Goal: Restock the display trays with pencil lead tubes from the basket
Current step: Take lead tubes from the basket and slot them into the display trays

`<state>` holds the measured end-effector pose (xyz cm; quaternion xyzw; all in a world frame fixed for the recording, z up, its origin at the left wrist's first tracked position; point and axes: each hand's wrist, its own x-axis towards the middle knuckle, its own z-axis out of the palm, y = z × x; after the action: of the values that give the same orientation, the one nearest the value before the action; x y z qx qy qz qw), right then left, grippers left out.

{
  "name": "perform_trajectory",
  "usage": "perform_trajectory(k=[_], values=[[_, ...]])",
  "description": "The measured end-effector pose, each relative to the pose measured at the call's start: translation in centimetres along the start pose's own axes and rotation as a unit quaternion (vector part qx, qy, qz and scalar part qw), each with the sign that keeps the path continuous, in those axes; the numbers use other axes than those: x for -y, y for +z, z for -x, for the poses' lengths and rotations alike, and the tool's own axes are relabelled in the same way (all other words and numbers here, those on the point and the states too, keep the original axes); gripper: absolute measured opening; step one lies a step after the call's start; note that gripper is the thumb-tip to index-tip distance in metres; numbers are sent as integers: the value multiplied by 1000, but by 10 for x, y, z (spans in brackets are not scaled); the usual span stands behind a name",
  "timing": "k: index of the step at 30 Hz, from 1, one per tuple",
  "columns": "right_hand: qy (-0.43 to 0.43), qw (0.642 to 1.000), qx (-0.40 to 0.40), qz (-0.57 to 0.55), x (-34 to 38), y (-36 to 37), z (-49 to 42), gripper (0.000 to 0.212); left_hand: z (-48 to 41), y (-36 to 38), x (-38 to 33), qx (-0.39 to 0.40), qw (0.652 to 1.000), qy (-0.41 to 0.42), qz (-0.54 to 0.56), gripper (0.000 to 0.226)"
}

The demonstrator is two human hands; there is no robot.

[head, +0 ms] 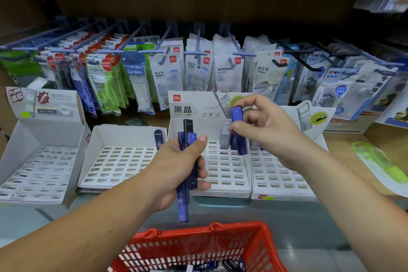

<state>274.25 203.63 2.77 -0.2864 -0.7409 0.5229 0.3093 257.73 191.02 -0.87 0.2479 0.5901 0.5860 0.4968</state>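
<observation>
My left hand grips perhaps three lead tubes; right hand pinches blue tube above deli tray

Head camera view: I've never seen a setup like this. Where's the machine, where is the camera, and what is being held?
There is no machine: the two grips are a person's bare hands, filmed by one wide camera worn on the head, looking down and forward at a shop shelf. The left grip holds a bundle of pencil lead tubes. The right grip pinches one blue tube over the back of a white slotted tray, where other tubes stand. Below is a red basket holding spare tubes; behind hang packets on hooks.
</observation>
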Motion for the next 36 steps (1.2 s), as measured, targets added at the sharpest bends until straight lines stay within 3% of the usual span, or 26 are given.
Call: perform_trajectory(k=[3, 5, 9, 14, 28, 31, 34, 36], values=[[-2, 998, -50, -40, 2, -5, -4, 21, 0, 4, 5, 11, 1000, -5, -12, 27], [-8, 997, -76, 7, -3, -8, -8, 21, -1, 6, 8, 12, 1000, -4, -15, 27], [-36, 986, -78, 145, -18, -6, -10, 42, -4, 7, 9, -8, 1000, 8, -1, 26], [-52, 969, -90, 224, -33, -8, -10, 23, -7, 7, 6, -41, 998, 36, 18, 23], [-31, 972, -82, 219, -42, -14, -9, 21, -9, 4, 3, -66, 995, 62, 46, 25], [-80, 943, -88, 310, -45, -9, -9, 13, -8, 5, 3, -70, 993, 64, 68, 25], [-131, 887, -84, 434, -41, -1, -5, 20, -7, 8, 0, -72, 992, 63, 80, 25], [-114, 856, -72, 498, -34, 2, -1, 26, -7, 10, -2, -78, 991, 66, 91, 24]])
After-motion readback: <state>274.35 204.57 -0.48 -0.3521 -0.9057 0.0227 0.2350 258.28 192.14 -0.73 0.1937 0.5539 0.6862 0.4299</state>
